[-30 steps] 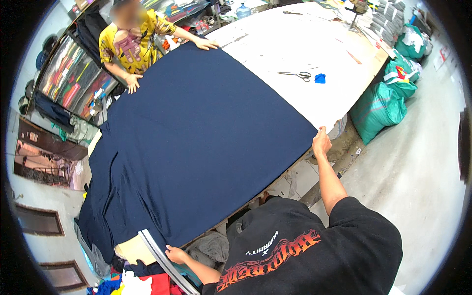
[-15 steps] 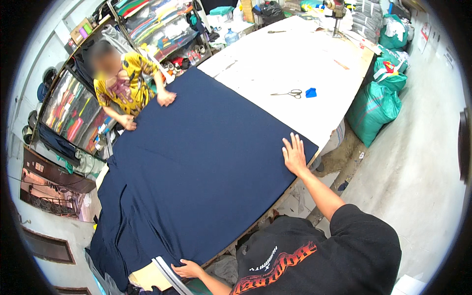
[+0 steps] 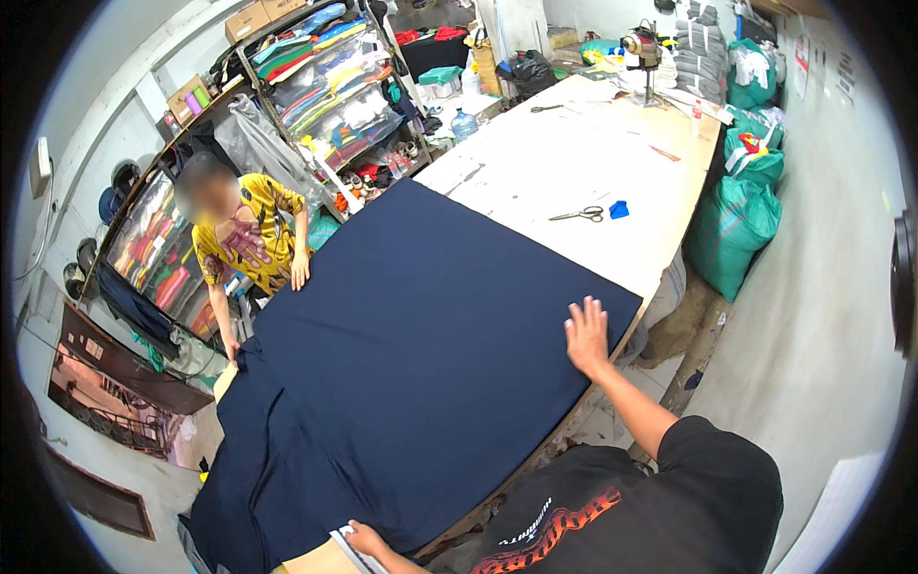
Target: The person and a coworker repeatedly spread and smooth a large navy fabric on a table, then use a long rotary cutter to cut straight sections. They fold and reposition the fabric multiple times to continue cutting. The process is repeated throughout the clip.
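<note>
A large sheet of navy fabric [image 3: 430, 335] covers the near part of a long white-topped table [image 3: 574, 134], smooth toward the right and wrinkled at the left. My right hand [image 3: 587, 340] lies flat on it near the right corner, fingers spread. At the near edge, my left hand [image 3: 365, 539] has its fingers closed at the fabric's border, beside a pale strip [image 3: 344, 541]; the fingertips are partly hidden. Across the table, a co-worker in a yellow patterned shirt [image 3: 263, 206] rests one hand on the fabric's far edge and holds its bunched edge with the other.
Scissors [image 3: 578, 214] and a small blue scrap [image 3: 620, 209] lie on the white tabletop. A machine [image 3: 646, 57] stands at its far end. Green sacks [image 3: 732, 230] line the right wall. Shelves of bagged, colourful cloth [image 3: 330, 81] stand behind the co-worker.
My left hand's fingers have gone from stretched out to closed at the fabric's edge. My right hand stays spread on the fabric. The co-worker's hand has moved left to the bunched edge.
</note>
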`<state>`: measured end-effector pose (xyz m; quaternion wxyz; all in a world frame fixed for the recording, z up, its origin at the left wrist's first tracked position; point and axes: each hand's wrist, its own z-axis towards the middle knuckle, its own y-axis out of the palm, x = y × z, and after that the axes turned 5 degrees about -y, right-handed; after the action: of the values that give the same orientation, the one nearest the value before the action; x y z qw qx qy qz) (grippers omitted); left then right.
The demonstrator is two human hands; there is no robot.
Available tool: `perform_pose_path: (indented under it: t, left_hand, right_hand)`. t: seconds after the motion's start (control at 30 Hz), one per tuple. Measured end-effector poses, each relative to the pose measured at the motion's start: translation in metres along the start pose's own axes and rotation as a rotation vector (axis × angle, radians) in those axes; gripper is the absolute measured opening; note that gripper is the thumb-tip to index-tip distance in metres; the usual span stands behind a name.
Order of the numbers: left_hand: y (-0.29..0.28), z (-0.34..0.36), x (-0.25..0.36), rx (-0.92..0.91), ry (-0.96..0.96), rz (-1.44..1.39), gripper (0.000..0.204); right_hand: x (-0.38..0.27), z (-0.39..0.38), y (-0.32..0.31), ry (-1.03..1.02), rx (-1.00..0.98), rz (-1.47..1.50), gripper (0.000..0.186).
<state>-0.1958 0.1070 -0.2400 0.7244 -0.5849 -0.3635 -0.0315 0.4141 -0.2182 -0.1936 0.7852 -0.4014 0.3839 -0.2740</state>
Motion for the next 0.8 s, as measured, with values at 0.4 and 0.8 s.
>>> perform_pose_path:
  t: [0.4,0.8]
  left_hand:
    - [0.005,0.126,-0.001,0.0,-0.479,-0.835,0.072]
    - [-0.124,0.187,-0.267,-0.24,-0.577,-1.085,0.063]
  right_hand:
    - [-0.188,-0.19,0.025,-0.3,-0.294,0.01,0.056]
    - [-0.184,-0.194,0.044,-0.306,-0.298,-0.068,0.055]
